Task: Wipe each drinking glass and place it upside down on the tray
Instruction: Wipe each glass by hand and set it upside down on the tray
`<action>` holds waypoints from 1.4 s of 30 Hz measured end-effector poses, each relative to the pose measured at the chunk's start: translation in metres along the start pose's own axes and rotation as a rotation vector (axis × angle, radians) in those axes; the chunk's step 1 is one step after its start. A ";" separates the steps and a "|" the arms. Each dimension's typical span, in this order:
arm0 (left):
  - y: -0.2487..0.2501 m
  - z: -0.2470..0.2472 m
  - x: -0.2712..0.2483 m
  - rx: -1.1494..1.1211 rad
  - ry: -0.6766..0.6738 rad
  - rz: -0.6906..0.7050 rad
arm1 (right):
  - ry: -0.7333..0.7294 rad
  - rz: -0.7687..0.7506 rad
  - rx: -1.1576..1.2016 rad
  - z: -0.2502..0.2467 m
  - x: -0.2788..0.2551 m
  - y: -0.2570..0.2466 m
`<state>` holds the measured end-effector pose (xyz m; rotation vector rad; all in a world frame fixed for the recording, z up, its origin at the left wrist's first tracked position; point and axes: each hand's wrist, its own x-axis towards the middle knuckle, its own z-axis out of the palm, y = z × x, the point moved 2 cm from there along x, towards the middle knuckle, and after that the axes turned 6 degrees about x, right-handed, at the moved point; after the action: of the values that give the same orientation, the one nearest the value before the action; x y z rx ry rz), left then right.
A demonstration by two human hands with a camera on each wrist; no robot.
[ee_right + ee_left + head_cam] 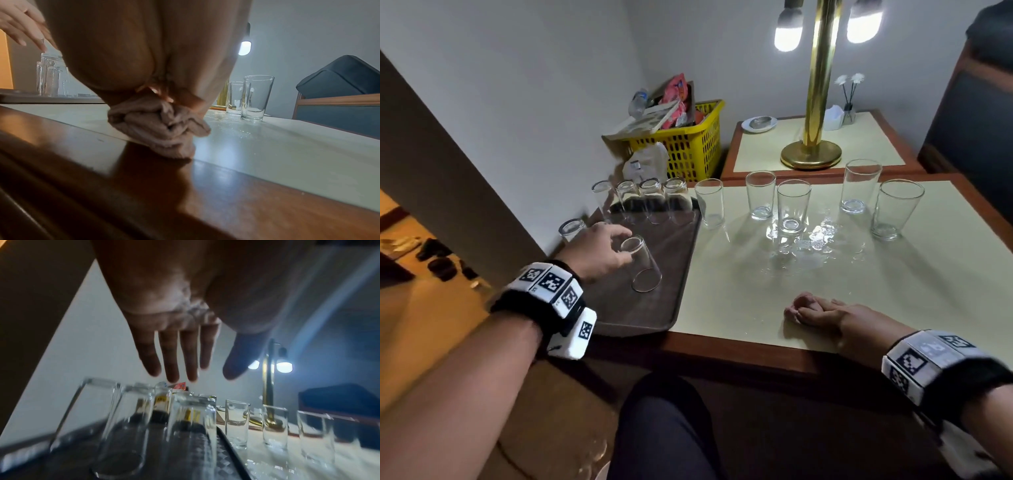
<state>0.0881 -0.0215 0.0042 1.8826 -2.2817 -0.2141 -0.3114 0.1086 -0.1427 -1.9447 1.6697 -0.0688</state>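
Observation:
A dark brown tray (664, 308) lies on the table's left end with several clear glasses upside down on it. My left hand (625, 248) hovers over the nearest upside-down glass (642, 265), fingers straight and spread (207, 374), holding nothing. A row of inverted glasses (650, 200) stands along the tray's far edge. Several upright glasses (792, 205) stand on the cream table top to the right. My right hand (803, 308) rests near the table's front edge and grips a bunched pinkish-brown cloth (158, 123).
Water is pooled on the table (815, 236) around the upright glasses. Behind stand a yellow basket (688, 147) of clutter and a second table with a brass lamp (815, 137). A dark chair (976, 120) stands at the right. The wooden table edge (739, 349) is by my knee.

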 end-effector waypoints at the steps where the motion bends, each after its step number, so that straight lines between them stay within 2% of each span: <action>1: 0.000 -0.001 -0.003 0.117 -0.074 0.029 | -0.007 0.013 0.000 0.000 0.001 0.002; 4: -0.007 0.006 0.003 0.252 -0.155 0.037 | -0.016 0.028 0.003 -0.002 0.002 0.001; 17: -0.007 0.024 0.044 0.291 -0.088 -0.057 | -0.057 0.045 0.034 -0.005 -0.004 -0.005; 23: 0.008 0.017 0.043 0.332 -0.087 -0.126 | -0.016 0.051 0.177 -0.009 -0.007 -0.007; 27: 0.065 0.007 0.046 0.301 -0.040 -0.046 | 0.052 0.032 0.297 -0.020 -0.016 -0.005; 30: 0.129 0.016 0.054 0.073 -0.065 0.087 | 0.127 0.080 0.450 -0.030 -0.026 0.007; 34: 0.222 0.043 0.055 -0.191 -0.145 0.253 | 0.246 0.171 0.575 -0.052 -0.050 0.053; 39: 0.318 0.086 0.061 -0.240 -0.162 0.378 | 0.398 0.303 0.328 -0.085 -0.102 0.118; 42: 0.354 0.112 0.073 -0.233 -0.200 0.366 | 0.438 0.378 0.244 -0.081 -0.130 0.150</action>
<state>-0.2891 -0.0258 -0.0233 1.3580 -2.5478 -0.6077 -0.5060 0.1884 -0.1005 -1.4758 2.1675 -0.5594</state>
